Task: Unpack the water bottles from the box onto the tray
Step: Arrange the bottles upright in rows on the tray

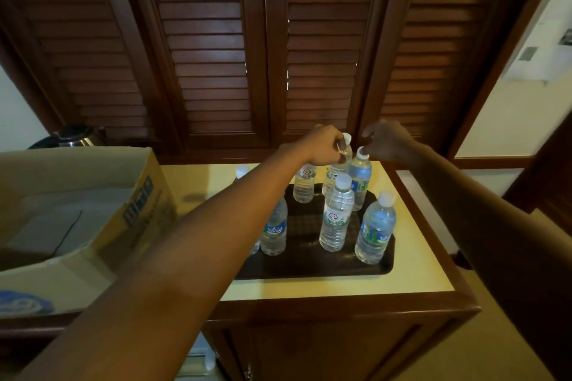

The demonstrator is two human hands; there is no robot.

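Several clear water bottles stand upright on a dark tray (309, 266) on the cream countertop. My left hand (322, 145) grips the neck of a green-labelled bottle (335, 172) at the tray's far side. My right hand (387, 141) pinches the white cap of a blue-labelled bottle (360, 176) right beside it. Nearer me stand a green-labelled bottle (337, 216), a blue-labelled bottle (376, 227) and another blue-labelled bottle (275, 226) partly behind my left forearm. The open cardboard box (130, 210) sits at the left; I see only pale flaps inside.
A metal kettle (75, 136) stands behind the box at the far left. Dark louvred wooden doors (216, 56) rise directly behind the counter. The counter's wooden edge (340, 303) runs in front of the tray, with a cabinet below.
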